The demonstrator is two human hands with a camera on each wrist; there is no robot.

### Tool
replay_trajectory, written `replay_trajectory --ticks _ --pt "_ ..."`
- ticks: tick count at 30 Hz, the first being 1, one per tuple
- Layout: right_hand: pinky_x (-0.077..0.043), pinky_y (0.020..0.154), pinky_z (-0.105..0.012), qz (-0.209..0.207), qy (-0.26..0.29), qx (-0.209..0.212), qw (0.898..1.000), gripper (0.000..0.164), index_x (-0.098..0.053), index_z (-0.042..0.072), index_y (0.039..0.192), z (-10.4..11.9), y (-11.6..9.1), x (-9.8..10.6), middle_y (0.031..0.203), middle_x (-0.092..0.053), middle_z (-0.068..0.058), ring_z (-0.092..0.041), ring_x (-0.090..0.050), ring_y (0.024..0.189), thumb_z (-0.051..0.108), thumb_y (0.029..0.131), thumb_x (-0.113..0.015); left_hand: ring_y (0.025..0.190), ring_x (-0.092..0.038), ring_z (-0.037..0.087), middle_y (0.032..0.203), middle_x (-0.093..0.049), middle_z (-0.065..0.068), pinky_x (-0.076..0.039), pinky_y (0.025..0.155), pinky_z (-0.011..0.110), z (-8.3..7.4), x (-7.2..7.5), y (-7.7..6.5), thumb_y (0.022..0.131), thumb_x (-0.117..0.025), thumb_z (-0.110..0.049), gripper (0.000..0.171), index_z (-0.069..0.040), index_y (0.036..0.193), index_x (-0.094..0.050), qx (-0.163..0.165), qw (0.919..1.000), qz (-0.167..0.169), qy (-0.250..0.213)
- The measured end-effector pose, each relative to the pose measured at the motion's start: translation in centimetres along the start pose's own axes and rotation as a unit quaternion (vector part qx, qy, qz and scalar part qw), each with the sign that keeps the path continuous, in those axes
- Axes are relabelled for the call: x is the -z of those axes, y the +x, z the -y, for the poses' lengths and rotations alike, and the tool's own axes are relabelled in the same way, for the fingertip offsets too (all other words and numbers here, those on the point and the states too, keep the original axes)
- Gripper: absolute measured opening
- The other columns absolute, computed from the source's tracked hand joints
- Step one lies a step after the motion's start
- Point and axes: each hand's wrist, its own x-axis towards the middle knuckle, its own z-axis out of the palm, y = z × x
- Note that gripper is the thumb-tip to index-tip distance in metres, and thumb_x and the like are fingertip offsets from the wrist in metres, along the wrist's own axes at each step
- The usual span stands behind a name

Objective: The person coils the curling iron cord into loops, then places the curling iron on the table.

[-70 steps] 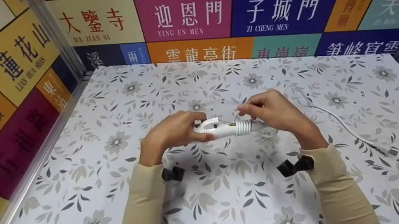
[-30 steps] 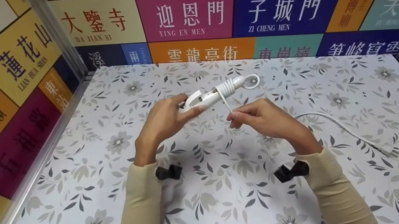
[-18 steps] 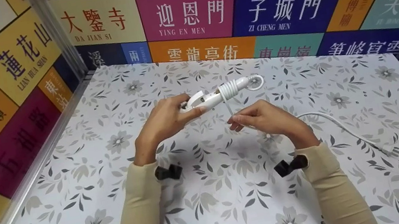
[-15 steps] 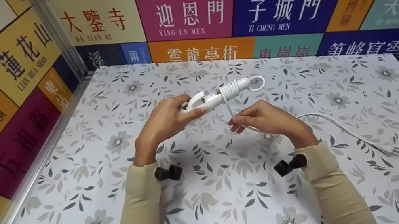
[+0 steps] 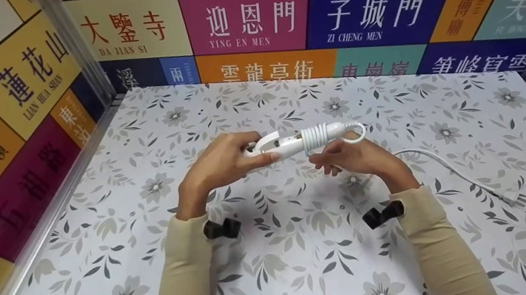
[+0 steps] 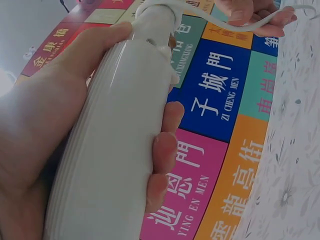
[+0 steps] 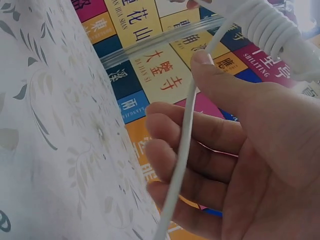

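Observation:
A white hand-held electric appliance (image 5: 289,151), perhaps a hair curler, is held above the table, nearly level. My left hand (image 5: 217,165) grips its wide end; the left wrist view shows thumb and fingers around its ribbed body (image 6: 112,130). Several turns of white power cord (image 5: 314,139) are wound around the narrower end, where a small loop curves out. Just below the winding, my right hand (image 5: 362,156) holds the cord. In the right wrist view the cord (image 7: 185,135) crosses the curled fingers, with the thumb against it. My right fingertips are partly hidden behind the appliance in the head view.
Beyond my right hand the loose cord trails across the flower-patterned table (image 5: 285,273) to its plug (image 5: 513,199) on the right. Panels of coloured signs (image 5: 248,20) stand along the back and sides. Black wrist mounts (image 5: 383,214) stick out from both cuffs.
The appliance has tilted from slanting upward to nearly level and come slightly nearer. My right hand has moved up and right, close under the winding, shortening the stretch of cord between.

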Motion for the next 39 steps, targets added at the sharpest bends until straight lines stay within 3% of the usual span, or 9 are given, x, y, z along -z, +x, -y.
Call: replay_trajectory --ticks 2,5,8,11,13,16,20,29,39 --pt "-0.053 0.071 -0.035 -0.015 0.020 0.017 1.000 0.037 -0.075 0.008 0.102 -0.2 0.1 0.1 0.083 -0.072 -0.006 -0.020 -0.064 0.073 0.043 0.092 -0.070 0.071 -0.054 0.015 0.088 -0.067 0.001 -0.044 0.063 0.030 0.0 -0.1 0.1 0.088 -0.071 -0.051 0.034 -0.020 0.103 -0.069 -0.006 0.9999 0.013 0.000" --pt "-0.053 0.062 -0.029 -0.048 0.031 0.052 0.997 0.016 -0.075 0.001 0.096 -0.4 0.0 0.3 0.081 -0.073 -0.012 -0.014 -0.062 0.063 0.016 0.090 -0.073 0.069 -0.052 0.014 0.086 -0.067 0.000 -0.043 0.062 0.029 0.0 -0.3 0.2 0.087 -0.074 -0.049 0.032 -0.020 0.101 -0.072 -0.010 0.9993 0.035 -0.004" --pt "-0.048 0.055 -0.024 -0.077 0.041 0.027 0.996 0.010 -0.077 -0.003 0.089 -0.2 -0.1 0.7 0.074 -0.073 -0.010 -0.011 -0.056 0.056 0.003 0.087 -0.069 0.069 -0.050 0.013 0.083 -0.065 -0.001 -0.041 0.062 0.027 0.1 -0.5 0.3 0.086 -0.075 -0.045 0.029 -0.018 0.094 -0.073 -0.018 0.9981 0.058 -0.006" --pt "-0.047 0.057 -0.024 -0.087 0.050 -0.037 0.994 0.016 -0.079 0.004 0.091 0.1 -0.1 1.0 0.076 -0.073 0.000 -0.010 -0.057 0.061 0.018 0.087 -0.075 0.068 -0.049 0.012 0.080 -0.064 -0.002 -0.040 0.062 0.027 0.1 -0.7 0.4 0.086 -0.076 -0.043 0.028 -0.016 0.088 -0.073 -0.028 0.9962 0.082 0.001" --pt "-0.049 0.061 -0.024 -0.088 0.046 -0.055 0.994 0.028 -0.081 0.009 0.093 0.3 -0.2 1.2 0.082 -0.075 0.002 -0.011 -0.060 0.068 0.034 0.082 -0.082 0.068 -0.049 0.011 0.079 -0.063 -0.003 -0.041 0.062 0.026 0.1 -0.9 0.5 0.085 -0.076 -0.044 0.028 -0.017 0.088 -0.074 -0.035 0.9946 0.097 0.008" --pt "-0.052 0.068 -0.025 -0.090 0.030 -0.048 0.994 0.042 -0.082 0.013 0.094 0.5 -0.4 1.5 0.091 -0.077 -0.001 -0.013 -0.065 0.078 0.049 0.073 -0.086 0.065 -0.048 0.010 0.077 -0.064 -0.005 -0.040 0.061 0.026 0.1 -1.1 0.7 0.085 -0.077 -0.045 0.028 -0.017 0.091 -0.077 -0.037 0.9923 0.118 0.009" --pt "-0.053 0.074 -0.026 -0.100 0.031 -0.038 0.994 0.043 -0.082 0.014 0.097 1.1 -1.0 1.8 0.098 -0.078 -0.004 -0.015 -0.066 0.087 0.049 0.072 -0.087 0.064 -0.049 0.010 0.076 -0.066 -0.005 -0.042 0.061 0.027 0.0 -1.4 0.8 0.084 -0.078 -0.046 0.030 -0.019 0.095 -0.079 -0.029 0.9909 0.131 0.010" --pt "-0.053 0.073 -0.026 -0.116 0.009 -0.009 0.993 0.028 -0.081 0.013 0.097 3.1 -2.1 1.3 0.099 -0.077 -0.008 -0.012 -0.067 0.084 0.035 0.080 -0.085 0.064 -0.052 0.012 0.079 -0.070 -0.003 -0.043 0.061 0.027 -0.3 -2.2 1.0 0.083 -0.077 -0.050 0.039 -0.016 0.102 -0.078 0.000 0.9894 0.130 0.065" --pt "-0.045 0.062 -0.025 -0.163 -0.047 0.040 0.985 0.018 -0.081 0.011 0.094 5.7 -3.9 0.7 0.089 -0.076 -0.009 -0.015 -0.057 0.071 0.026 0.088 -0.077 0.068 -0.051 0.016 0.081 -0.068 0.000 -0.041 0.064 0.029 -0.5 -2.5 1.3 0.083 -0.076 -0.054 0.043 -0.013 0.097 -0.077 0.020 0.9934 0.064 0.094"
